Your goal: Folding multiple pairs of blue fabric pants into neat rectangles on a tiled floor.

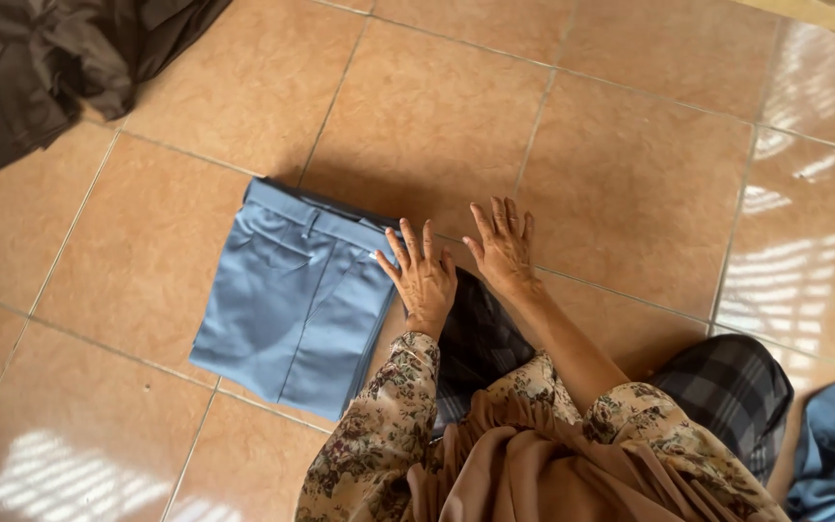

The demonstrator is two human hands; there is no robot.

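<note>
Blue folded trousers [292, 300] are lying flat on the tiled floor [630, 174]; soft, light cloth, best gripped along the folded edges. The left hand [424, 278] is resting open beside the waistband, the right hand [504, 246] spreading open on the tile. Dark clothing [41, 58] is sitting well apart, nothing obstructing.

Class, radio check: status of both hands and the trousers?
Left hand flat, touching folded blue trousers. Right hand flat on tile floor. Nothing between them.
</note>
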